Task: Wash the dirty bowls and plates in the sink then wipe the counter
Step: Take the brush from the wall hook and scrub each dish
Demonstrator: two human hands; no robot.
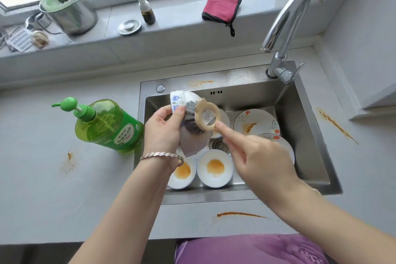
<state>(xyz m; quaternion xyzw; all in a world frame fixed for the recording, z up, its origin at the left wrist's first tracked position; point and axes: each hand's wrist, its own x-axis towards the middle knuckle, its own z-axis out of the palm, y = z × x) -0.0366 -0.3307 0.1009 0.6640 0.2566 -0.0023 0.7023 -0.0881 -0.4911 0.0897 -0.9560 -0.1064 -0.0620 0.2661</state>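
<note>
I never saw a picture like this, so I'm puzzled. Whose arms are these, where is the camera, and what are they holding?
The camera sits on a person's head and looks down, so the arms are that person's own. The left hand grips a tilted flowered bowl over the steel sink. The right hand holds a round scrubbing brush in its fingers, against the bowl. In the sink lie two stained bowls and some flowered plates. A green dish soap bottle stands on the orange-stained counter.

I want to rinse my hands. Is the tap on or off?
Off, it seems: no water falls from the tap into the sink.
</note>
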